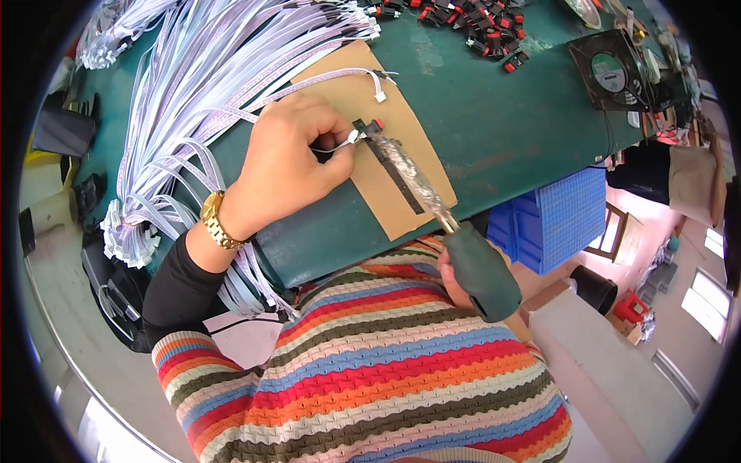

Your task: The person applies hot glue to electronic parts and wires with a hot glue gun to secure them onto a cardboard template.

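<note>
My left hand [297, 150] is closed in a pinch on a thin white cable [342, 145], at its end by a small black-and-red switch-like part [369, 126]. That part sits on a brown cardboard sheet [417, 174] with a dark strip along it. My right hand [454, 279], mostly hidden behind the handle, grips a soldering iron [482, 270] with a thick dark green handle and a foil-wrapped shaft. The iron slants up and left, its tip at the black-and-red part; whether they touch is unclear. Another cable end with a white plug [380, 96] lies on the cardboard's far part.
A large bundle of flat white cables [193, 85] covers the left of the green table [525, 139]. Several black-and-red parts [486, 27] are heaped at the back. A black fan [610, 71] stands at the right. Blue crates [552, 216] are beside the table's near edge.
</note>
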The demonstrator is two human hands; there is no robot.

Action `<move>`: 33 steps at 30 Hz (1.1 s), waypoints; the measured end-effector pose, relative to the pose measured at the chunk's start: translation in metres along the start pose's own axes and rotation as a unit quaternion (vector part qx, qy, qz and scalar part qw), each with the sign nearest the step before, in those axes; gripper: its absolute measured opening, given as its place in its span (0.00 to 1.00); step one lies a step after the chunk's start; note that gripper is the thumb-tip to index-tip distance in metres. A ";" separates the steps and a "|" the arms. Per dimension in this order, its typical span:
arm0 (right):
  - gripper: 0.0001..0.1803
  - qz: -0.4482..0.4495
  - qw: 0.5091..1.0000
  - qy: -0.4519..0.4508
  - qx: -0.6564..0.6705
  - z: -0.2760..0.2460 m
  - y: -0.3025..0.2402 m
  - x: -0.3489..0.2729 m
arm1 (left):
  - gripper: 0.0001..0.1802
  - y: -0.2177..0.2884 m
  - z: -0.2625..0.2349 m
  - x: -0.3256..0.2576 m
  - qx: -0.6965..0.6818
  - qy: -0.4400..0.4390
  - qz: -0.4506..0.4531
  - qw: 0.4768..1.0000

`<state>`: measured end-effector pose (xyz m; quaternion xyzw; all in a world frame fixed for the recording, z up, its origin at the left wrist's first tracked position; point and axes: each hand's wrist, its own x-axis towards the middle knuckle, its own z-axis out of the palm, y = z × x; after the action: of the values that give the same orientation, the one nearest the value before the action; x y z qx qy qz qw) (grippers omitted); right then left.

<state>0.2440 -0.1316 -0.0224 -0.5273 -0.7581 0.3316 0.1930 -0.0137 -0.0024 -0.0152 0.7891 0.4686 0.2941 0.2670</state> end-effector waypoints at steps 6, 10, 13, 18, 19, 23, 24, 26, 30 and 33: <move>0.04 0.095 0.994 -0.042 0.038 -0.010 -0.004 0.001 | 0.04 -0.001 0.000 -0.002 0.009 -0.007 -0.001 1.000; 0.04 0.066 0.994 -0.056 0.061 -0.009 -0.005 0.002 | 0.04 -0.001 0.000 -0.001 0.008 -0.004 0.006 1.000; 0.04 0.097 0.990 -0.068 0.082 -0.007 -0.006 0.004 | 0.04 -0.002 0.001 -0.001 0.009 -0.002 0.010 1.000; 0.04 -0.011 0.998 -0.058 0.005 -0.009 -0.004 0.006 | 0.05 -0.001 0.000 -0.002 0.024 -0.007 0.019 1.000; 0.06 -0.005 0.998 -0.057 0.028 -0.010 -0.001 0.003 | 0.06 -0.003 0.001 -0.002 0.039 0.000 0.034 0.999; 0.14 -0.067 0.974 0.025 0.214 -0.008 0.002 0.011 | 0.09 0.008 0.003 -0.001 0.032 0.019 0.032 0.999; 0.14 -0.069 0.974 0.030 0.212 -0.005 0.001 0.015 | 0.09 0.007 0.003 0.000 0.069 0.013 0.062 0.996; 0.19 -0.034 0.900 0.047 0.431 0.005 -0.001 0.021 | 0.08 0.003 0.008 -0.001 0.080 0.026 0.072 0.994; 0.18 -0.056 0.796 0.117 0.592 0.019 -0.013 0.049 | 0.05 0.006 0.007 0.000 -0.044 0.050 -0.018 0.998; 0.16 -0.001 0.767 0.132 0.628 0.019 -0.022 0.055 | 0.05 0.003 0.001 -0.003 -0.200 0.066 -0.111 0.971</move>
<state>0.1969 -0.0909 -0.0231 -0.3261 -0.3488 0.6607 0.5793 -0.0129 -0.0065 -0.0147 0.6419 0.5012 0.4018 0.4187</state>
